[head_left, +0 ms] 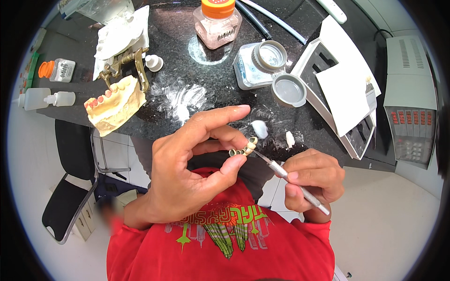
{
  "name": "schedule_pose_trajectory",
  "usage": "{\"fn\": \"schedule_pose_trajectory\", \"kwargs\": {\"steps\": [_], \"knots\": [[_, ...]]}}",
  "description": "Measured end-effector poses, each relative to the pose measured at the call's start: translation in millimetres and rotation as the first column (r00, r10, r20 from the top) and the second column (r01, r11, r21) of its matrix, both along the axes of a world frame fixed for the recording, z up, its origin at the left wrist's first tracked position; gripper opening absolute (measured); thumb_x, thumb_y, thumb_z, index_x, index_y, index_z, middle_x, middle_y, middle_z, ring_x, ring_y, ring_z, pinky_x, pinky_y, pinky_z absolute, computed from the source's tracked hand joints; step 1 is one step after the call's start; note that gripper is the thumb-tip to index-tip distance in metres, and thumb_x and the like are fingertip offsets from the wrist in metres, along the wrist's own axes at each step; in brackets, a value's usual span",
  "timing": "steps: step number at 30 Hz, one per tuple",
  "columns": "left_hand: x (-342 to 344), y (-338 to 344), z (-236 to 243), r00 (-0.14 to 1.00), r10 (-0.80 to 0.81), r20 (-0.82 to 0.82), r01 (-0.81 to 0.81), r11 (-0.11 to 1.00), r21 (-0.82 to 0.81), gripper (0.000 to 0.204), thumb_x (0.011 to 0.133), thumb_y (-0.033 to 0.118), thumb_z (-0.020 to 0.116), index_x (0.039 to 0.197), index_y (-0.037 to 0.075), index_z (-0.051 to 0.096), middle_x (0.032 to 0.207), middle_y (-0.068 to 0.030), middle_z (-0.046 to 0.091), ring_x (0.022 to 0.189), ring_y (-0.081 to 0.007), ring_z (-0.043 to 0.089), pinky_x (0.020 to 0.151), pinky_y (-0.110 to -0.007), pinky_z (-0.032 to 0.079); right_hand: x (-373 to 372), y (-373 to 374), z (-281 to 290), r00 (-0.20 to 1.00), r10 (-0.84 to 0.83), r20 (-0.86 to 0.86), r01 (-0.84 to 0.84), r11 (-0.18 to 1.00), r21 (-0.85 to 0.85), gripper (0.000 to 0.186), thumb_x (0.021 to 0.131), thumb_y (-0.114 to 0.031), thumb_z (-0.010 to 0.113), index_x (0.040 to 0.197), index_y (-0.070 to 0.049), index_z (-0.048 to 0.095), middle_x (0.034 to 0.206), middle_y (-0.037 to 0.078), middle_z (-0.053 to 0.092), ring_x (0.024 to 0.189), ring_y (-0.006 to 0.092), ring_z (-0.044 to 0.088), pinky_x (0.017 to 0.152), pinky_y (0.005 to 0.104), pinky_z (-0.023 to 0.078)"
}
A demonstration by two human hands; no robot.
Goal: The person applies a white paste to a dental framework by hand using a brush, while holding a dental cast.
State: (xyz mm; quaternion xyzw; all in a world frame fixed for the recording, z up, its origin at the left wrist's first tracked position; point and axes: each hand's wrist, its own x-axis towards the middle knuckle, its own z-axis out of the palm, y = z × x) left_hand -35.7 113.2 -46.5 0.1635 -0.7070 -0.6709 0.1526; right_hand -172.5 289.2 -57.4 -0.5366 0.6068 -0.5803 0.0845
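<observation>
My left hand (183, 164) is raised just off the table's front edge. Its thumb and fingertips pinch a dental bridge (250, 147), a curved row of several cream-coloured crowns with dark hollow insides. To the right, my right hand (316, 175) grips a slim craft knife (280, 169) with a knurled silver handle. The knife's thin tip touches or nearly touches the bridge's right end; I cannot tell which. Beyond the bridge, a small bluish-white lump (259, 129) and a white scrap (290, 139) lie on the dark table.
At left, a plaster dental cast (115, 110) with pinkish teeth hangs on a brass articulator (140, 70). White powder (183, 100) is smeared beside it. Behind stand an orange-lidded jar (218, 28) and a flip-top jar (248, 70). An open white box (347, 84) occupies the right.
</observation>
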Motion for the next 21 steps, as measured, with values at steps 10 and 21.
{"fn": "schedule_pose_trajectory", "kwargs": {"steps": [10, 21], "knots": [[-0.7, -0.4, 0.7, 1.0, -0.001, 0.011, 0.001, 1.0, 0.002, 0.056, 0.077, -0.01, 0.067, 0.13, -0.006, 0.051, 0.096, -0.0096, 0.065, 0.093, -0.0133, 0.065, 0.087, -0.027, 0.055, 0.7, -1.0, -0.1, 1.0, -0.011, -0.028, 0.01, 1.0, -0.013, 0.025, 0.069, 0.005, 0.073, 0.09, -0.002, 0.063, 0.073, 0.01, 0.067, 0.061, 0.022, 0.068, 0.05, 0.029, 0.055], [-0.6, -1.0, -0.2, 1.0, -0.009, 0.007, 0.009, 1.0, -0.015, 0.056, 0.077, -0.01, 0.068, 0.13, -0.005, 0.051, 0.096, -0.0102, 0.066, 0.093, -0.0137, 0.066, 0.087, -0.027, 0.056, 0.6, -2.5, -4.8, 0.995, 0.002, -0.1, -0.007, 0.999, -0.046, 0.025, 0.07, 0.003, 0.074, 0.093, 0.0, 0.064, 0.074, 0.011, 0.067, 0.061, 0.0223, 0.068, 0.048, 0.0281, 0.054]]}}
